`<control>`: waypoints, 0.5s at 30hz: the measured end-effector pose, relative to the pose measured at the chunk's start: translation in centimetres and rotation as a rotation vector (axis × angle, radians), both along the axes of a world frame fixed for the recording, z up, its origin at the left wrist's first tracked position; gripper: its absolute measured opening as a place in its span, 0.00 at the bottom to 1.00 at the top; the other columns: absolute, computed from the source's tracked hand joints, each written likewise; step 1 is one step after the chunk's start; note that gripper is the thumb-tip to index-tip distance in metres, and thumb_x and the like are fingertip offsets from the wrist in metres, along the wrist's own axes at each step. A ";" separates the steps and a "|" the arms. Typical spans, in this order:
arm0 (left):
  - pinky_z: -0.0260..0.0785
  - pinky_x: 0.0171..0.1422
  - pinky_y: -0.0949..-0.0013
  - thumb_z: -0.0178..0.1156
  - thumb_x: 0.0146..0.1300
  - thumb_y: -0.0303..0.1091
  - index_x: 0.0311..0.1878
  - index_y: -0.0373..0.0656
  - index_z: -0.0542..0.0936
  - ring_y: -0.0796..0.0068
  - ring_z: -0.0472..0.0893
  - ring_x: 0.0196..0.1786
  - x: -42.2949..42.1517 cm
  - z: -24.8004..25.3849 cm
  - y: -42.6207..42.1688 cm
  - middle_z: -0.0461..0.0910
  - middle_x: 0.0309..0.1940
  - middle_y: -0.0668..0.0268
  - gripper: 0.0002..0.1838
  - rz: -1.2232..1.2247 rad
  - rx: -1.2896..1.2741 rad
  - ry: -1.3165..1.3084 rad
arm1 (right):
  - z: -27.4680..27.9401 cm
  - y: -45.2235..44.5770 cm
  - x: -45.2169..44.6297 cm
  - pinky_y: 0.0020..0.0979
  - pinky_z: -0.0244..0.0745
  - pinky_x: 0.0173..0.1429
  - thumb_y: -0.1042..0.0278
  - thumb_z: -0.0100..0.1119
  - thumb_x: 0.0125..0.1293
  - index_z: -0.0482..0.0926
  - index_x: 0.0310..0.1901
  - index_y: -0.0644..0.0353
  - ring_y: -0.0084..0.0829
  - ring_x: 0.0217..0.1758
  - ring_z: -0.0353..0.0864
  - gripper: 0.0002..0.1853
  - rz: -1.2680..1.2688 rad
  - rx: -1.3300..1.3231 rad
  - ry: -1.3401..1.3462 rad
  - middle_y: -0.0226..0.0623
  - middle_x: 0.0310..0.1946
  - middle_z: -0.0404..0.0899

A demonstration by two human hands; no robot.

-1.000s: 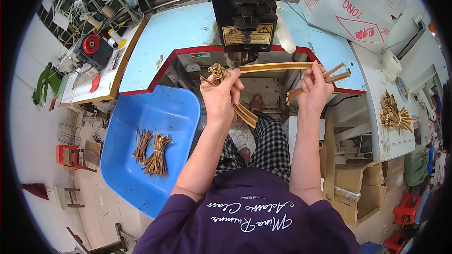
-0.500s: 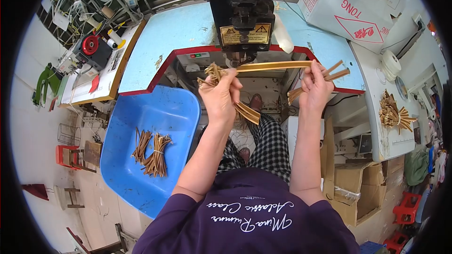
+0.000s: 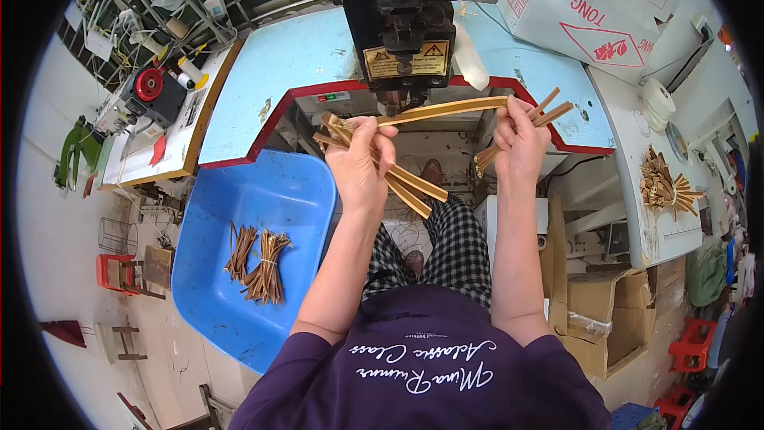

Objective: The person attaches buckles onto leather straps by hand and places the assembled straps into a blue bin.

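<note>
My left hand [image 3: 356, 166] is closed round several brown-and-gold strips [image 3: 418, 187], whose ends stick out on both sides of the fist. One single strip [image 3: 446, 110] spans from there across to my right hand [image 3: 521, 139], which pinches its far end. More brown strips [image 3: 553, 114] pass through the right hand, poking out at the upper right and lower left. The stretched strip lies just below the black machine head [image 3: 403, 24] as seen in the view; whether it touches the machine, I cannot tell.
A light-blue worktable [image 3: 310, 48] with a red-edged cutout surrounds the machine. At left, a blue tub [image 3: 199, 271] holds tied bundles of strips [image 3: 269, 269]. Another tied bundle [image 3: 667, 183] lies on the white side table at right. A cardboard box [image 3: 617, 326] stands below it.
Both hands have shifted slightly left. The right end of the stretched strip now sits closer to the left hand, and the strips in the left fist have fanned and turned.
</note>
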State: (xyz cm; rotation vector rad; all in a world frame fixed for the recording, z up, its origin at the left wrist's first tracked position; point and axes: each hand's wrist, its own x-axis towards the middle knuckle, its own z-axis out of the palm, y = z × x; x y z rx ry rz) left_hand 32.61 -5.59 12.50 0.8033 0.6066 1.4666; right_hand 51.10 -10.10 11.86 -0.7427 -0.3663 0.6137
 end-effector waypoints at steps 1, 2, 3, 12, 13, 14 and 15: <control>0.48 0.12 0.84 0.55 0.60 0.26 0.36 0.39 0.75 0.83 0.67 0.11 -0.1 0.0 -0.1 0.79 0.23 0.58 0.02 0.035 -0.014 -0.014 | 0.0 0.1 -0.2 0.12 0.43 0.14 0.75 0.56 0.60 0.76 0.35 0.67 0.11 0.11 0.54 0.05 0.025 0.006 0.001 0.39 0.22 0.76; 0.48 0.12 0.84 0.54 0.60 0.26 0.36 0.39 0.74 0.83 0.67 0.11 -0.2 0.0 -0.1 0.79 0.23 0.58 0.02 0.071 -0.029 -0.028 | 0.0 0.2 -0.4 0.12 0.43 0.14 0.75 0.56 0.59 0.76 0.35 0.67 0.11 0.11 0.54 0.05 0.052 0.012 0.003 0.39 0.22 0.77; 0.48 0.12 0.84 0.54 0.60 0.26 0.36 0.39 0.74 0.83 0.67 0.11 -0.5 -0.1 -0.1 0.79 0.23 0.58 0.02 0.071 -0.030 -0.027 | 0.0 0.3 -0.7 0.12 0.43 0.14 0.75 0.56 0.59 0.76 0.35 0.67 0.11 0.11 0.54 0.05 0.052 0.011 0.003 0.39 0.22 0.77; 0.49 0.14 0.84 0.54 0.60 0.25 0.36 0.37 0.74 0.84 0.66 0.12 -4.5 -0.3 1.1 0.79 0.24 0.57 0.03 0.225 -0.061 -0.063 | 0.1 1.3 -4.4 0.12 0.43 0.14 0.76 0.55 0.60 0.76 0.34 0.67 0.11 0.11 0.54 0.04 0.287 0.052 0.014 0.42 0.24 0.78; 0.49 0.14 0.84 0.54 0.60 0.25 0.36 0.37 0.74 0.84 0.66 0.12 -5.0 -0.4 1.3 0.79 0.24 0.57 0.03 0.226 -0.060 -0.064 | 0.1 1.4 -4.8 0.12 0.43 0.14 0.76 0.55 0.60 0.76 0.34 0.67 0.11 0.11 0.54 0.04 0.288 0.052 0.012 0.42 0.24 0.78; 0.49 0.14 0.84 0.54 0.60 0.25 0.36 0.37 0.74 0.84 0.65 0.12 -5.6 -0.6 1.4 0.79 0.24 0.58 0.03 0.236 -0.053 -0.073 | 0.2 1.4 -5.2 0.12 0.43 0.14 0.76 0.55 0.60 0.76 0.34 0.67 0.11 0.11 0.54 0.04 0.312 0.051 0.008 0.42 0.24 0.79; 0.49 0.14 0.84 0.54 0.60 0.25 0.36 0.36 0.74 0.84 0.65 0.12 -6.1 -0.8 1.6 0.79 0.23 0.58 0.03 0.246 -0.047 -0.082 | 0.3 1.4 -5.6 0.12 0.44 0.14 0.76 0.55 0.60 0.76 0.34 0.67 0.11 0.11 0.54 0.03 0.334 0.049 0.003 0.43 0.24 0.79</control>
